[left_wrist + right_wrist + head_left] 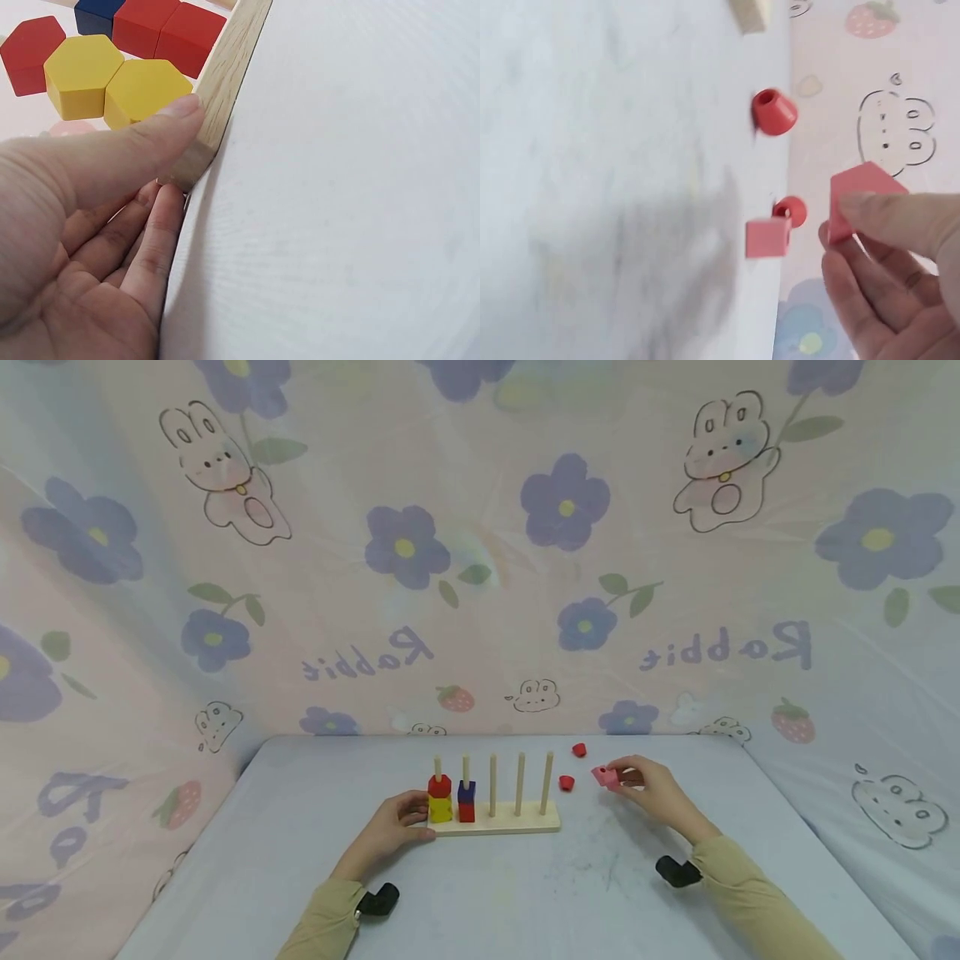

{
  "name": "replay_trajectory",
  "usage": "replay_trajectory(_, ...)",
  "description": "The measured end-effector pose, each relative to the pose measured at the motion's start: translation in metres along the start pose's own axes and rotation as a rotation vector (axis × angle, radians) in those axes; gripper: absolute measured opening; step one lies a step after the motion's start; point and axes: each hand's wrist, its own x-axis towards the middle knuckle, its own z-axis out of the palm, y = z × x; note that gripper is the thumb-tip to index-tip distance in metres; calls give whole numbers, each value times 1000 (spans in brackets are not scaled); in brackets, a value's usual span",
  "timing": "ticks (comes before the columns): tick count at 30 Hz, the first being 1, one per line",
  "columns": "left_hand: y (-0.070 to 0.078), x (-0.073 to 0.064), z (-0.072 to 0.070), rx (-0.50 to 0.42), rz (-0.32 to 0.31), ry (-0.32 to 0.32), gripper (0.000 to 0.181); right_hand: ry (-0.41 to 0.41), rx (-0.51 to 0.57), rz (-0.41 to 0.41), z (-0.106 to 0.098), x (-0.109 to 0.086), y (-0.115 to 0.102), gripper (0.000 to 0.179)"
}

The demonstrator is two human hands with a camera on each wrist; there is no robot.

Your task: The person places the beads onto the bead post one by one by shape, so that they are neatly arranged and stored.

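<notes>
My left hand [393,822] grips the left end of a wooden peg board [498,829], thumb on its front edge. The board's leftmost peg bears yellow hexagonal blocks [82,71] under a red block [439,787]. On the second peg, a dark blue block [467,791] tops red square blocks [467,812]. Right of the board, my right hand [648,785] pinches a pink angular block [862,184] between thumb and fingers. A second pink block [766,238] shows beside it in the right wrist view; I cannot tell what supports it.
Two small red cone-shaped pieces [567,783] [774,112] lie on the white tabletop [495,893] between the board and my right hand. Several upright pegs [520,785] on the board are bare. A curtain [480,593] with flowers and rabbits stands behind the table.
</notes>
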Motion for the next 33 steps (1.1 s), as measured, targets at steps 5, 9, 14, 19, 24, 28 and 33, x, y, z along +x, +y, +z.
replay_trajectory(5,1,-1,1,-26,-5,4,63,-17,289,50,0,2,-12,34)
replay_trajectory(9,2,-2,1,-50,-7,3,63,-30,453,69,-2,4,-25,35)
replay_trajectory(14,2,-3,2,-36,-5,9,63,-18,538,84,-5,7,-45,44)
replay_trajectory(19,6,-4,1,-22,6,8,62,-19,575,117,-11,10,-70,51)
replay_trajectory(24,4,-4,0,-29,9,-3,62,-18,663,84,-11,18,-91,46)
replay_trajectory(28,0,-2,0,-36,11,-6,63,-19,695,54,-7,25,-105,45)
replay_trajectory(33,11,-7,1,-7,13,6,60,-17,712,5,0,36,-121,41)
